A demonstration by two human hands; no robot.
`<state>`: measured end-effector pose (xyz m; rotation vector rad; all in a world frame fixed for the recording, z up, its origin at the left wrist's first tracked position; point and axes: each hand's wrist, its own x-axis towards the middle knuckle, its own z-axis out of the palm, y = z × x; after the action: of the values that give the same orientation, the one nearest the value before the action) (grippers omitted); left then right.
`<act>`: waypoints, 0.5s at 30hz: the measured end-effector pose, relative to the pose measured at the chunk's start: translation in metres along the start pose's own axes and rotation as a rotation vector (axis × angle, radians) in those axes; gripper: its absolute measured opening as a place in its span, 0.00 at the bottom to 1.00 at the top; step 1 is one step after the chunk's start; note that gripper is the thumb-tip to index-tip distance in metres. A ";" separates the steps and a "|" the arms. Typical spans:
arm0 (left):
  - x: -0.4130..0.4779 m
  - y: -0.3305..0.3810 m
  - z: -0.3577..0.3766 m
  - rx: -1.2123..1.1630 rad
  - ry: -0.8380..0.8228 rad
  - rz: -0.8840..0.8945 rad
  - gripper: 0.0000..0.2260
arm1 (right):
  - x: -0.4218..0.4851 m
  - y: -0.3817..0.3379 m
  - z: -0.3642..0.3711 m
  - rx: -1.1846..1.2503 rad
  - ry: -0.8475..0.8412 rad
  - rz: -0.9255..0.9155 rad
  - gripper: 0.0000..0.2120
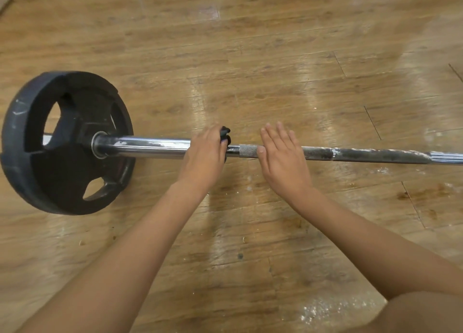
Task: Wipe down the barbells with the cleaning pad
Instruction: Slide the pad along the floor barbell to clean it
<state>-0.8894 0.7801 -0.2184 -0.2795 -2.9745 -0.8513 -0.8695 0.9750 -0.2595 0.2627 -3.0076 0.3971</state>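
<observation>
Found barbell (150,146) lying on wooden floor (275,57), black plate (62,142) at left end. Noted left hand (205,155) curled over bar, gripping dark cleaning pad (224,132) against it (only a fold shows). Noted right hand (283,157) flat, fingers straight and together, laid across knurled shaft just beside.

Two bare arms, seen from above. L forearm (140,245) & R forearm (375,252) are uncovered for their whole visible length, w/ smooth skin. L hand (204,155) & R hand (283,157) are bare too. R fingers (280,135) are slim; the thumbnail (261,150) is short, rounded, plain. Bottom R corner: rounded patch of bare skin (426,312), poss. knee or thigh, can't tell which.
</observation>
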 end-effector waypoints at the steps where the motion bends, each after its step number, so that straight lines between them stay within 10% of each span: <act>1: 0.000 0.001 -0.003 0.000 -0.019 0.014 0.06 | -0.004 -0.001 0.003 -0.002 0.029 -0.003 0.27; 15: -0.019 0.004 -0.008 0.009 -0.103 0.022 0.07 | -0.036 -0.009 0.013 -0.061 0.143 -0.008 0.26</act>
<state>-0.8704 0.7760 -0.2106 -0.3656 -3.0623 -0.8458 -0.8335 0.9687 -0.2741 0.2310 -2.8714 0.3081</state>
